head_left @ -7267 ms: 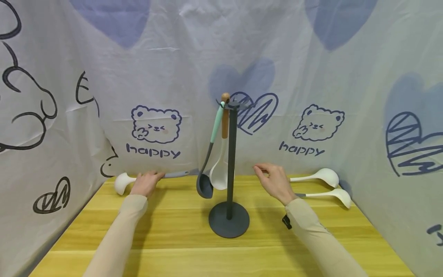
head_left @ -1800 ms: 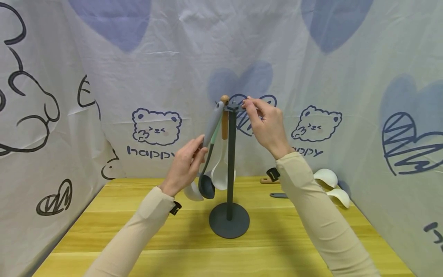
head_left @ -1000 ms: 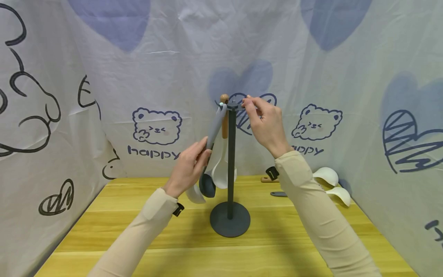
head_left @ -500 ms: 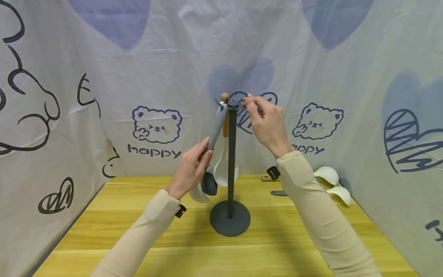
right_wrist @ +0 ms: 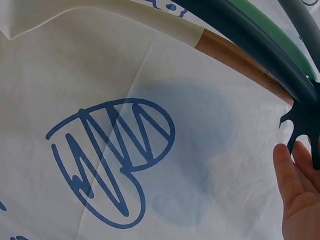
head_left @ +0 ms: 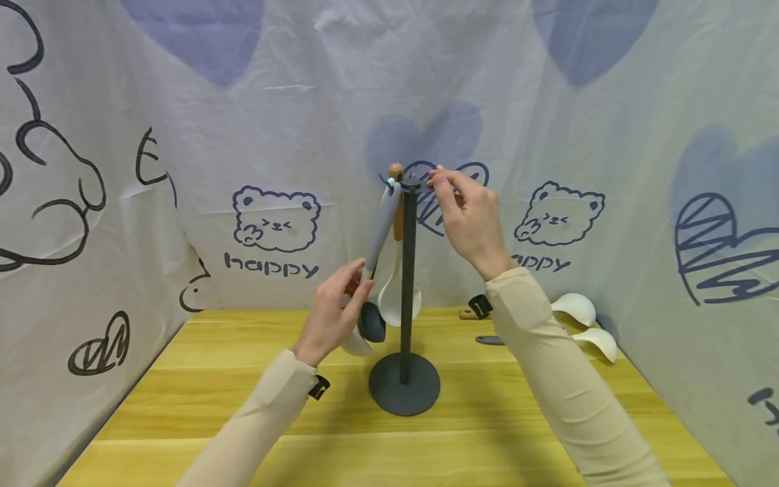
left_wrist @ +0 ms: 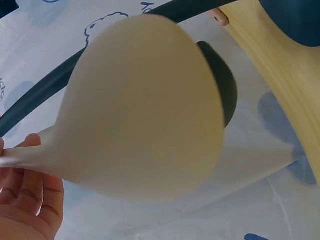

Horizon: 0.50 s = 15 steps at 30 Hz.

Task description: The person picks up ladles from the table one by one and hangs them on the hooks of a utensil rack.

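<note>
A ladle with a grey handle (head_left: 381,226) and a white bowl (left_wrist: 142,110) hangs tilted at the left side of a dark utensil stand (head_left: 408,284). My left hand (head_left: 333,308) holds it low, around the white stem below the grey grip. Up at the stand's top, my right hand (head_left: 471,213) pinches one of the hooks; the right wrist view shows those fingertips (right_wrist: 284,160) at the hooked rim. Behind the held ladle hang a dark ladle (head_left: 371,322) with a mint handle, mostly covered in the head view, and a white utensil with a wooden handle (head_left: 398,223).
Two more white ladles (head_left: 575,308) lie at the table's back right, partly behind my right forearm; one has a wooden handle end, the other a grey handle (head_left: 489,340). The stand's round base (head_left: 404,384) rests on the wooden table (head_left: 365,446). Printed cloth surrounds the back and sides.
My left hand has lifted the grey-handled ladle from the table's left to the stand; its top now sits at a hook. Lately that hand slid down the handle. My right hand stays on the stand.
</note>
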Available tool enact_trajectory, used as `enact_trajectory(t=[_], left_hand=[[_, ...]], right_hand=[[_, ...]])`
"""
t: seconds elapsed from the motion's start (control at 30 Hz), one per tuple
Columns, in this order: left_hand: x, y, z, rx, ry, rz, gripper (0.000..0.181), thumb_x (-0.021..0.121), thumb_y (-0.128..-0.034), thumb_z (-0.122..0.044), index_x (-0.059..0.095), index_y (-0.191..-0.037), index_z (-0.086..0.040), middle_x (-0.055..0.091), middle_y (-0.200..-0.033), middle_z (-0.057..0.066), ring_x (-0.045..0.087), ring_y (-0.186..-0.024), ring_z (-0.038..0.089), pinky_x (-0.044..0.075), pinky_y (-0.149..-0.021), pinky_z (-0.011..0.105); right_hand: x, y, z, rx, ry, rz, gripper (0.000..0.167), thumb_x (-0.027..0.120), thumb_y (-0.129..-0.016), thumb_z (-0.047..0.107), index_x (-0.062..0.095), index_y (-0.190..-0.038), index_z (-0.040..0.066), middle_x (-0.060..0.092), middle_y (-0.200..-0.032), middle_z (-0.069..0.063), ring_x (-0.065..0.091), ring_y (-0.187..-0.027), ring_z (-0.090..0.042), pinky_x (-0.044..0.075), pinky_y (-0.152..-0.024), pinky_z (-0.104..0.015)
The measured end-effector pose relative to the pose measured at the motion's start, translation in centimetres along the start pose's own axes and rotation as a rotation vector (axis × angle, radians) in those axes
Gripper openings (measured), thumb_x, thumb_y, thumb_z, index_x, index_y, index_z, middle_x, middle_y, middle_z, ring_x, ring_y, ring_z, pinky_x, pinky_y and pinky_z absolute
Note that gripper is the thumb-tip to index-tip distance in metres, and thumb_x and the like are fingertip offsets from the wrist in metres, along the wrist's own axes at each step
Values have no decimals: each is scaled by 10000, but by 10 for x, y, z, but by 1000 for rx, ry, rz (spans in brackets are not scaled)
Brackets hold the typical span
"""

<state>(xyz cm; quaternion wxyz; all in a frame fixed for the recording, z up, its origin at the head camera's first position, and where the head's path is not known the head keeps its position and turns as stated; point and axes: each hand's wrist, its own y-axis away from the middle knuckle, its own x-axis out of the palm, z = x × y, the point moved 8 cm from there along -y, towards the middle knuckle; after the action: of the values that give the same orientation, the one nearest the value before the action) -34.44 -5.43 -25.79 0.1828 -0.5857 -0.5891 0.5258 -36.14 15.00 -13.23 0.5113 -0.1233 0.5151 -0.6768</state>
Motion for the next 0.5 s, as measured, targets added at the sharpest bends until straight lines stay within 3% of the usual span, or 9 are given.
enact_trajectory(t=[0.27,0.5], left_hand=[[7,11,1,-24,-8,-28,185,635,-948,-74,611,-1126,-27,568,-809,34,523,-686,106,475,-582,216],[12,19,6,-111,32,-46,159,617,-965,-97,609,-1122,-70,521,-779,16,464,-658,105,397,-487,198]], right_hand=[[-3,1,2,-30,-13,-22,373,451,-1041,306,685,-1194,59,672,-1263,-96,639,-1147,-199,576,-836,-344],[-3,10,-2,-69,-5,-14,351,450,-1039,267,694,-1184,61,576,-1407,-60,592,-1237,-218,574,-879,-381]])
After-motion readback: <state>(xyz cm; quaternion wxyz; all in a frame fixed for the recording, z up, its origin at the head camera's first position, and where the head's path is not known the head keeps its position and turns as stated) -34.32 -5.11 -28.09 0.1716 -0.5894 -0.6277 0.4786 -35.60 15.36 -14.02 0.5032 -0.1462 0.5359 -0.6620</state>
